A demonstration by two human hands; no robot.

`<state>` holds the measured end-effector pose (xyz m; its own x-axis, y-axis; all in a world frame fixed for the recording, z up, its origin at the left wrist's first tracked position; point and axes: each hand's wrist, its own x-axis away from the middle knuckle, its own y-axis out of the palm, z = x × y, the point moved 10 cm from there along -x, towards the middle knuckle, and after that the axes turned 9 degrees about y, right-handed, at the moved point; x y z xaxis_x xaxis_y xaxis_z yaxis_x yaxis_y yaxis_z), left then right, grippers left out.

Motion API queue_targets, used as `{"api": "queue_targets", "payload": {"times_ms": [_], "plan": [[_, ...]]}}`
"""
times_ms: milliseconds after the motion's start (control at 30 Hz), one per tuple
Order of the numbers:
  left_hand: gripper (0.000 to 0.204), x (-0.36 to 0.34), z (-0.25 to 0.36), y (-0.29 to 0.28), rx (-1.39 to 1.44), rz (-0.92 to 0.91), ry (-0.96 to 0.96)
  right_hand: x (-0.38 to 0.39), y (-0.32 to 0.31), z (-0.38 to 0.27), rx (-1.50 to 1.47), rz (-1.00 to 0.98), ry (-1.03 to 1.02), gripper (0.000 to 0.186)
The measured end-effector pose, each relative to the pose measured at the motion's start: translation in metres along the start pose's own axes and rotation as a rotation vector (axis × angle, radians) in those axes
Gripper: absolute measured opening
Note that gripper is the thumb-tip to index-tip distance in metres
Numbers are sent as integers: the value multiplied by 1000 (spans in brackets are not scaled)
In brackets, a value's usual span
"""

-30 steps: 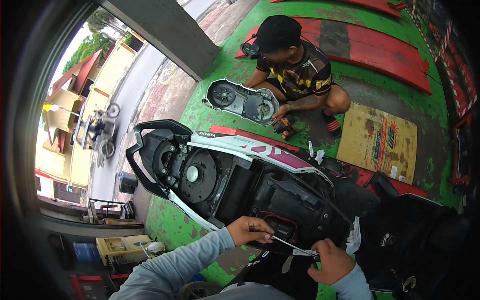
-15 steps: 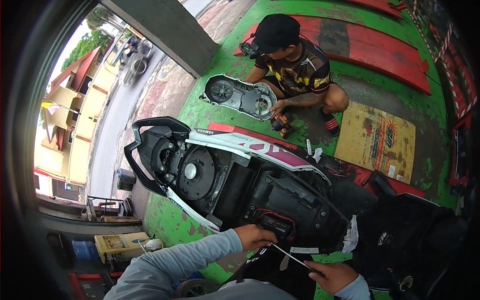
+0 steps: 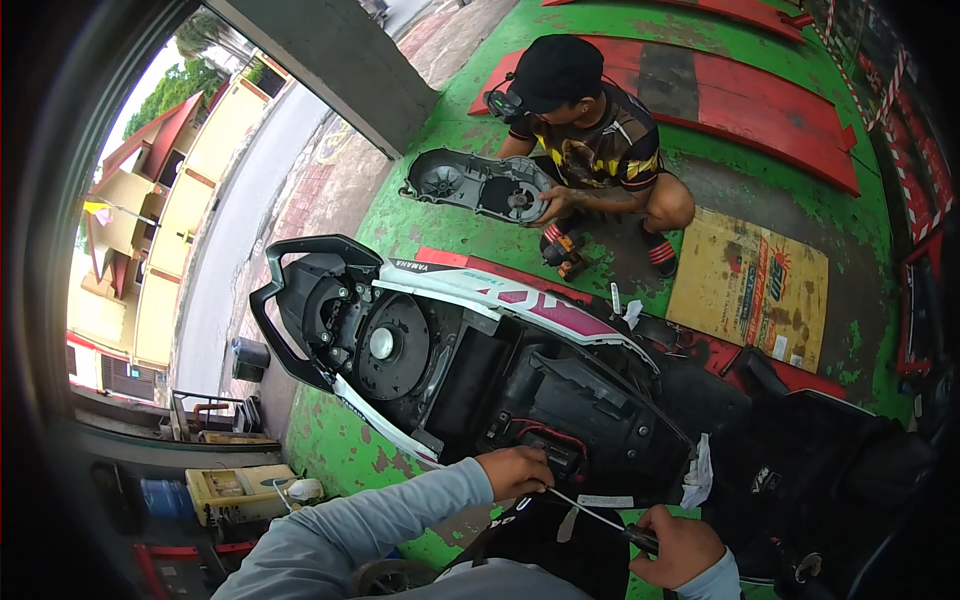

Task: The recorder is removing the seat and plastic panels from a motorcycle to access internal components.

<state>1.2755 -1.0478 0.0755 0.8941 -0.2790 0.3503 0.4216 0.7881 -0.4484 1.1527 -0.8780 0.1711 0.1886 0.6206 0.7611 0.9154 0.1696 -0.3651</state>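
A long, thin screwdriver [image 3: 592, 512] slants over the near side of a scooter body. My right hand [image 3: 680, 546] is closed round its dark handle. At the other end, my left hand [image 3: 516, 471] has its fingers closed at the shaft's tip; whether a small part is pinched there too is hidden. Just beyond the left fingers sits a black battery [image 3: 550, 455] with red wires. The scooter's open black underseat tray [image 3: 590, 400] lies around it, between white and magenta side panels [image 3: 550, 312].
Across the scooter a person [image 3: 590, 130] squats, holding a grey metal engine cover [image 3: 480, 187]. An orange and black power drill [image 3: 563, 256] stands on the green floor near them. A yellow board [image 3: 750, 285] lies at right, a yellow container [image 3: 240, 490] at lower left.
My right hand has turned about the handle and shifted slightly up and right. The left hand barely moves. The other person has turned the cover over, its outer face now up.
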Motion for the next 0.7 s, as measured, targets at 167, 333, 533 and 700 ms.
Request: {"api": "queue_targets", "payload": {"times_ms": [167, 333, 533, 700], "plan": [[17, 2, -3, -4, -4, 9, -8, 8, -5, -14, -153, 88, -180, 37], [17, -2, -14, 2, -56, -1, -10, 16, -19, -28, -178, 181, -307, 40], [17, -15, -31, 14, 13, -54, 1, 24, -28, -42, -218, 243, -366, 36], [16, -21, -31, 14, 11, -62, 20, 29, -33, -46, -238, 303, -368, 35]]}}
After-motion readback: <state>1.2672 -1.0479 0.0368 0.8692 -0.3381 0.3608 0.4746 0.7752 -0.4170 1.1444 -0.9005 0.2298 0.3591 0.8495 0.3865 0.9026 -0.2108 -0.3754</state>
